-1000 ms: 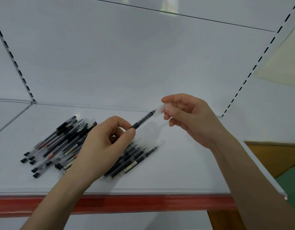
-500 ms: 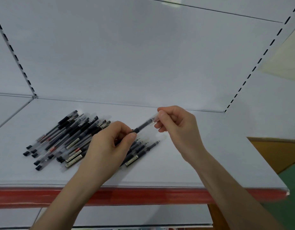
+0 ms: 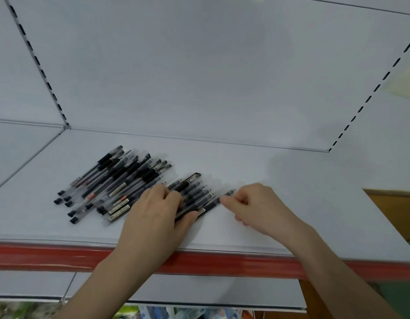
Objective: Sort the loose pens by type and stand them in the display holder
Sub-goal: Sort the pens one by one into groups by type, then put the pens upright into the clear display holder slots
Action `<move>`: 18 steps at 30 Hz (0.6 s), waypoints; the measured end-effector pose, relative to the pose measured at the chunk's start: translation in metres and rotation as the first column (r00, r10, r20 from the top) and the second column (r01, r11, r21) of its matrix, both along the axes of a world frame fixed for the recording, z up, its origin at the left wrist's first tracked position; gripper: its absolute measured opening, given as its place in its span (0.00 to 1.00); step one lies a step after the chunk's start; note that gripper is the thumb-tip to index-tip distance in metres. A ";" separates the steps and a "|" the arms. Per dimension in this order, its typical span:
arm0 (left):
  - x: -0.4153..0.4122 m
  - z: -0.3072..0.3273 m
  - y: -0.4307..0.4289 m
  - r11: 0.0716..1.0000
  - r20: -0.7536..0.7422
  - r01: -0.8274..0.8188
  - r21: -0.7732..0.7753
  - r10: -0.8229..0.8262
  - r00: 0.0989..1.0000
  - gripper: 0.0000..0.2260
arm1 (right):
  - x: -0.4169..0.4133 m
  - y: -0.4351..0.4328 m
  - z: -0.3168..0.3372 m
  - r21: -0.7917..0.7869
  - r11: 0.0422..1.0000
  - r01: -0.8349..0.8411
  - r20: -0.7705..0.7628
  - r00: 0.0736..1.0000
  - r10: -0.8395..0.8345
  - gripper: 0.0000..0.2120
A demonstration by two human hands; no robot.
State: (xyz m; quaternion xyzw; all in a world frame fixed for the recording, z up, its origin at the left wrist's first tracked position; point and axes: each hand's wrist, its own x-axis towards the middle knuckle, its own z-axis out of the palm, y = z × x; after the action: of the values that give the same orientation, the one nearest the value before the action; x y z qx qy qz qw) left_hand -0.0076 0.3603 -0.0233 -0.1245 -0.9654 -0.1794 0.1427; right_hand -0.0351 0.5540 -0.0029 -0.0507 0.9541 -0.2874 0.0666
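Several black gel pens lie in a loose pile (image 3: 111,183) on the left part of the white shelf (image 3: 280,176). A second row of pens (image 3: 194,189) lies side by side to its right, partly under my left hand (image 3: 158,212). One black pen (image 3: 210,206) rests on the shelf at the right end of that row. My left hand pinches its lower end between thumb and fingers. My right hand (image 3: 254,203) pinches its upper end near the clear cap (image 3: 230,192). A pen with a black clip (image 3: 190,179) lies at the back of the row.
The shelf has a red front strip (image 3: 61,256) and a white back panel with slotted uprights (image 3: 38,63) at the left and right. A brown wooden surface (image 3: 397,210) sits beyond the shelf's right end. Coloured goods (image 3: 153,313) show on a lower level.
Both hands have come down from above the shelf with the black pen. It now lies on the shelf at the right end of the row.
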 end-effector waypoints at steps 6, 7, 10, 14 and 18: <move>-0.005 0.001 -0.005 0.997 0.018 -0.006 -0.082 0.007 1.000 0.13 | -0.012 -0.034 0.006 0.233 0.972 -0.012 -0.083 0.996 0.032 0.27; -0.005 0.003 -0.003 0.997 0.037 -0.007 -0.071 0.009 0.999 0.14 | -0.018 -0.036 0.008 0.240 0.971 -0.017 -0.070 0.997 0.035 0.26; -0.013 0.009 0.005 0.992 0.109 -0.086 -0.089 0.096 0.989 0.15 | -0.038 -0.041 0.009 0.195 0.980 -0.042 -0.025 0.999 0.048 0.24; -0.026 0.013 0.017 0.967 0.144 -0.109 -0.232 0.145 0.979 0.13 | -0.054 -0.048 0.008 0.094 0.994 -0.059 0.024 0.998 0.057 0.21; -0.033 0.016 0.018 0.949 0.182 -0.091 -0.301 0.151 0.972 0.08 | -0.059 -0.046 0.009 0.118 0.992 -0.043 0.035 0.999 0.039 0.17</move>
State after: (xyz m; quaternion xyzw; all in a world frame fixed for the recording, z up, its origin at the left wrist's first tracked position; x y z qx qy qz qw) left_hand -0.0402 0.3785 -0.0073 -0.0654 -0.9965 -0.0384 0.0343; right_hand -0.0945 0.5081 0.0063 -0.0616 0.9670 -0.2298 0.0911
